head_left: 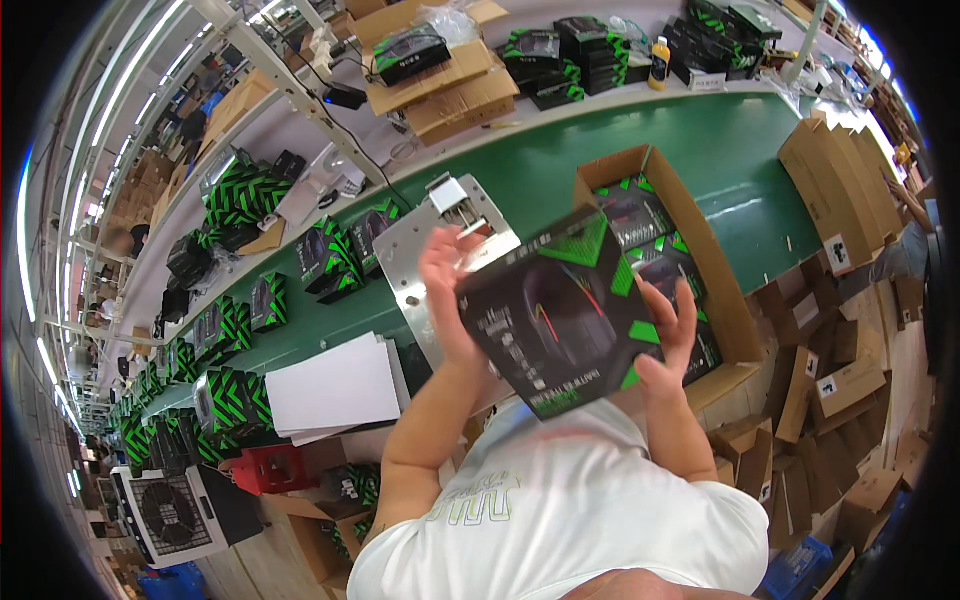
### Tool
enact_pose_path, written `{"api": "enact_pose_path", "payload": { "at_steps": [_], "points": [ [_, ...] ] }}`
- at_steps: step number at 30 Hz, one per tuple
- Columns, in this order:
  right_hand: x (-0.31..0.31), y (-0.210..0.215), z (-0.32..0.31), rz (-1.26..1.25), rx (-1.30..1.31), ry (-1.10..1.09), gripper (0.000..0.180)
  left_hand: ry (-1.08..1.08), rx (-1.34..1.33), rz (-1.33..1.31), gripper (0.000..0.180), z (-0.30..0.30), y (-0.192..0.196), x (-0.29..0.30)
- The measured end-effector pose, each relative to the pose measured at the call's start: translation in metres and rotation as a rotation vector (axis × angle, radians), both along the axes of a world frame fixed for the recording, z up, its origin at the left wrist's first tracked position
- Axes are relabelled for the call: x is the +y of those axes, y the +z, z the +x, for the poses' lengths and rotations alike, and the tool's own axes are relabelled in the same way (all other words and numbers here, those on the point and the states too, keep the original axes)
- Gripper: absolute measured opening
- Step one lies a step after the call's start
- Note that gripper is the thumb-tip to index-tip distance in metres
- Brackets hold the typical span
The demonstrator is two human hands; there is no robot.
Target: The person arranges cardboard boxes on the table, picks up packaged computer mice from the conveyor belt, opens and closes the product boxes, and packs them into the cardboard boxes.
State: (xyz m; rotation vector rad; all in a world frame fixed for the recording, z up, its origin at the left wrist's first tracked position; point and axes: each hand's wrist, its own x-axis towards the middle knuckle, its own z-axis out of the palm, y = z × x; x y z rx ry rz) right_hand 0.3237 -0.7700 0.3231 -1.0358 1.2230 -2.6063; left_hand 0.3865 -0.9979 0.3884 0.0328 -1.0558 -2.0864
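Note:
Between my two hands is a black and green computer mouse box [545, 320], tilted above the bench edge, with a mouse pictured on its upward face. My left hand [447, 295] presses along its left edge, fingers stretched upward and slightly blurred. My right hand [672, 335] grips its right edge, fingers bent beside it. Just behind and to the right stands an open cardboard carton [722, 285] with several similar boxes inside, partly hidden by the held one. Beyond my left hand lies a metal plate with a clamp-like fixture [465, 205].
A green bench [560, 135] runs across, with rows of mouse boxes [325, 255] at left. White sheets [335, 390] lie stacked near its front edge. Flattened cartons [838, 185] stand at right; more cartons [845, 385] crowd the floor. A fan unit [168, 515] stands lower left.

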Motion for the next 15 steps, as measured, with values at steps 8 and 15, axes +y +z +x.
{"api": "enact_pose_path", "payload": {
  "at_steps": [8, 15],
  "points": [
    [0.006, 0.016, -0.018, -0.037, -0.485, 0.044, 0.091, -0.159, 0.114, -0.624, 0.081, 0.032, -0.008, 0.04],
    [0.039, 0.005, -0.04, -0.018, -0.558, -0.253, 0.068, -0.142, -0.171, -0.605, 0.086, 0.024, -0.016, 0.042]
  ]
}}
